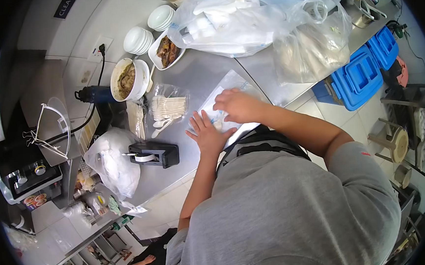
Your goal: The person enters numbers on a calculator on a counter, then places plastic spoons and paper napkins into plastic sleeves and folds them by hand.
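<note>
A flat, whitish see-through plastic bag point(232, 80) with faint blue print lies on the metal counter in front of me. My left hand point(210, 135) rests on its near left part with the fingers spread. Farther right, my right hand point(240, 106) bends over the bag, fingers curled down onto the plastic; its palm hides what is under it. Just left of my hands is a clear packet of wooden spoons point(169, 106), with loose spoons beside it. A black tape dispenser point(162, 154) stands left of my left forearm.
Bulky plastic bags point(229, 20) sit along the back, with another bag point(310, 47) at right. Bowls of food point(129, 79) and stacked white bowls point(138, 40) stand back left. Blue lidded bins point(359, 78) are beyond the counter's right edge. Another person's hand point(149, 259) shows lower left.
</note>
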Demonstrator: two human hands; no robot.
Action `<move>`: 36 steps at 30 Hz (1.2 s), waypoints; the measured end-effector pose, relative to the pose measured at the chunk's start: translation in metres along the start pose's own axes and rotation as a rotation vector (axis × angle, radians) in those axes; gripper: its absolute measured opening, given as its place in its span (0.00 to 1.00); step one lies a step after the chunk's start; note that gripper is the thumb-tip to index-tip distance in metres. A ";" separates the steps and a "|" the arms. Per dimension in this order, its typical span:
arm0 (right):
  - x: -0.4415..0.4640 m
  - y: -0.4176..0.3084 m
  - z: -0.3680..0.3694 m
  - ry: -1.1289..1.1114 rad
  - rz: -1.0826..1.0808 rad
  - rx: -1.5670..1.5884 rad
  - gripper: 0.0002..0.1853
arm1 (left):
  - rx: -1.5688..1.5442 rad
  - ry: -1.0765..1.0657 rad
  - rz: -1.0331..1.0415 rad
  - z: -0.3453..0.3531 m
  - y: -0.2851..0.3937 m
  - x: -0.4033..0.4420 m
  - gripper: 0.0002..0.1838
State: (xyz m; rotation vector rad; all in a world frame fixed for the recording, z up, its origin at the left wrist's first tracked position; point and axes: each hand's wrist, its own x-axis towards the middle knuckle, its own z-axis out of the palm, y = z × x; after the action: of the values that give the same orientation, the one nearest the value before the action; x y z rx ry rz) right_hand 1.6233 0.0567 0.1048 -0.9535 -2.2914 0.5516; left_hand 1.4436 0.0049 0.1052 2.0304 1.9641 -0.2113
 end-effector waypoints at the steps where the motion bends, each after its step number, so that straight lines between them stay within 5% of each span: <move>1: 0.001 0.003 0.010 -0.104 0.021 -0.073 0.07 | 0.018 -0.016 -0.007 -0.001 0.001 0.000 0.70; 3: 0.006 0.006 0.027 -0.317 0.057 -0.216 0.09 | 0.053 -0.048 -0.029 -0.003 0.002 0.001 0.70; 7: -0.008 0.011 0.028 -0.269 0.092 -0.234 0.08 | 0.026 -0.016 -0.011 -0.001 -0.001 0.000 0.70; 10: -0.004 0.009 0.013 -0.444 0.219 -0.248 0.13 | 0.011 -0.027 -0.013 -0.002 -0.002 0.000 0.70; 13: 0.001 0.002 0.026 -0.096 0.039 -0.123 0.27 | 0.002 -0.019 -0.008 0.000 -0.002 0.001 0.70; 16: 0.002 -0.004 0.044 -0.198 0.169 -0.046 0.42 | 0.027 -0.029 -0.024 -0.001 0.001 0.001 0.70; 19: -0.024 0.030 0.041 -0.068 0.272 -0.230 0.44 | 0.003 -0.074 -0.053 -0.008 0.001 0.001 0.71; 22: -0.046 0.045 0.012 -0.007 0.371 -0.274 0.44 | -0.065 0.006 -0.034 -0.006 -0.002 -0.004 0.64; 25: -0.053 0.036 -0.015 0.013 0.226 -0.198 0.40 | -0.321 0.376 0.267 0.021 -0.044 -0.020 0.52; 26: -0.052 0.030 -0.023 -0.015 0.164 -0.120 0.38 | -0.353 0.431 0.397 0.013 -0.049 -0.034 0.40; 31: -0.059 0.020 -0.024 -0.261 0.065 0.153 0.30 | -0.311 0.451 0.512 0.055 -0.083 -0.051 0.26; 36: -0.063 0.030 -0.021 -0.231 0.021 0.096 0.29 | -0.247 0.500 0.487 0.052 -0.076 -0.049 0.14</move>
State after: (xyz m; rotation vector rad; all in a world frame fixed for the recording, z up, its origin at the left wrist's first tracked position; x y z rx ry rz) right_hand 1.6876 0.0327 0.0803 -0.9084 -2.4338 0.8100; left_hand 1.3709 -0.0573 0.0627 2.4626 1.5459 0.6690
